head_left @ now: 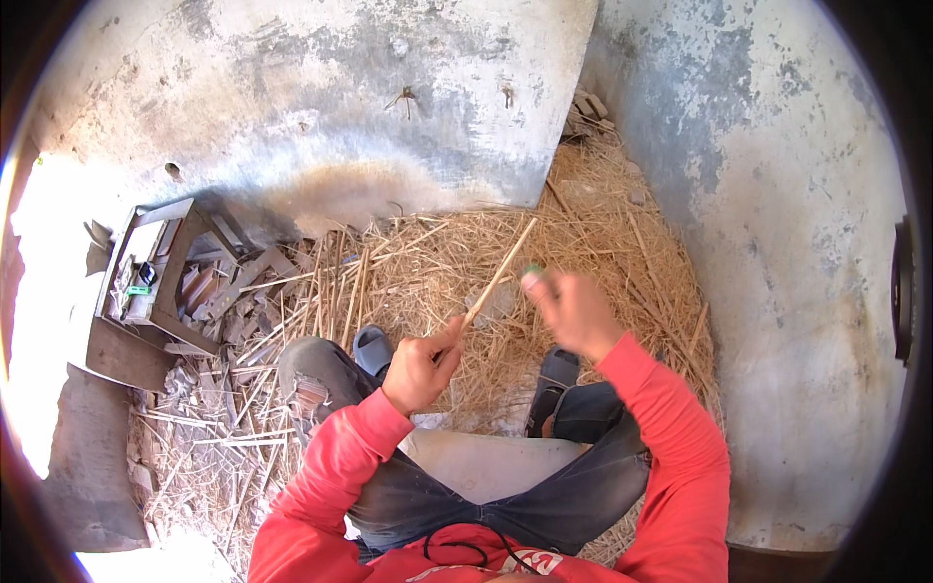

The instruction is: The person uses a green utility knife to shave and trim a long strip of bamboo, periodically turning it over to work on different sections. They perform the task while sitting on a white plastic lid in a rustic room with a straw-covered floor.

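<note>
My left hand [423, 367] is closed around the lower end of a thin, pale wooden stick [502, 270]. The stick slants up and to the right in front of my knees. Just right of its upper part is my right hand [575, 313], fingers curled in and blurred by motion. A small green bit [532, 271] shows at its fingertips; what it belongs to cannot be made out. A narrow gap separates this hand from the stick.
Straw-like shavings [622, 233] cover the floor, with loose strips [355, 291] at the left. A wooden stool [160, 262] holding small items stands far left. Worn walls [777, 243] rise ahead and at right. My sandals [552, 379] rest among the shavings.
</note>
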Demonstrator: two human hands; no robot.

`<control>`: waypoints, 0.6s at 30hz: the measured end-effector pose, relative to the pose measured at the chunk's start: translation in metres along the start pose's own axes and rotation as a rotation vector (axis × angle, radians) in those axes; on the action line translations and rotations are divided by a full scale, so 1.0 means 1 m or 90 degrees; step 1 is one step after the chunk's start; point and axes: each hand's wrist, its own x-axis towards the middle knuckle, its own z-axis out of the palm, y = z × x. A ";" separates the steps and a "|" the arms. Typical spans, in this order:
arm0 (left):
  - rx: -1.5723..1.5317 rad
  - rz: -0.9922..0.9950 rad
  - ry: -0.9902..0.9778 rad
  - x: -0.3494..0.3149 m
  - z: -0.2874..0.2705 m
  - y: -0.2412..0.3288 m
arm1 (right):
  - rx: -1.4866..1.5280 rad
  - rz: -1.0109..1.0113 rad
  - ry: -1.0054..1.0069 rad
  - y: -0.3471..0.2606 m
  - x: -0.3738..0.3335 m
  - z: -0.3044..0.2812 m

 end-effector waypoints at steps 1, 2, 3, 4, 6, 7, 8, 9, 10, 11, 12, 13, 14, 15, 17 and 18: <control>0.014 -0.004 -0.004 0.000 -0.001 0.002 | 0.025 -0.005 -0.043 -0.026 -0.007 0.008; 0.053 0.003 -0.005 0.000 0.000 0.006 | 0.050 -0.003 -0.086 -0.040 -0.014 0.012; 0.092 0.012 -0.006 0.002 0.001 0.010 | 0.027 -0.026 -0.075 -0.034 -0.014 0.020; 0.131 0.020 -0.008 0.002 0.001 0.012 | 0.004 -0.048 -0.065 -0.023 -0.012 0.033; 0.193 0.031 0.005 0.002 0.003 0.006 | -0.012 -0.086 -0.073 -0.021 -0.003 0.034; 0.223 0.036 0.011 0.001 0.003 0.004 | -0.013 -0.036 -0.068 -0.016 0.003 0.033; 0.224 0.040 0.009 0.001 0.004 0.005 | -0.016 0.013 -0.063 -0.006 0.013 0.031; 0.228 0.044 0.006 -0.002 0.004 0.006 | -0.016 0.062 -0.055 0.006 0.025 0.029; 0.232 0.047 -0.002 -0.006 0.002 0.007 | -0.041 0.119 -0.039 0.029 0.042 0.020; 0.206 0.049 -0.004 -0.008 0.002 0.009 | -0.070 0.178 -0.022 0.053 0.050 0.008; 0.182 0.049 0.001 -0.009 0.001 0.013 | -0.057 0.169 0.005 0.060 0.048 0.001; 0.159 0.048 0.006 -0.010 -0.001 0.014 | -0.043 0.159 0.032 0.067 0.045 -0.004; 0.162 0.044 0.022 -0.009 -0.003 0.010 | -0.034 0.146 0.059 0.067 0.045 -0.010; 0.160 0.036 0.030 -0.007 -0.003 0.010 | -0.012 0.104 0.088 0.058 0.041 -0.008; 0.153 0.018 0.043 -0.002 -0.004 0.014 | 0.031 0.023 0.142 0.029 0.020 0.006; 0.161 0.014 0.032 -0.001 -0.004 0.014 | 0.074 0.057 0.054 0.017 0.014 0.005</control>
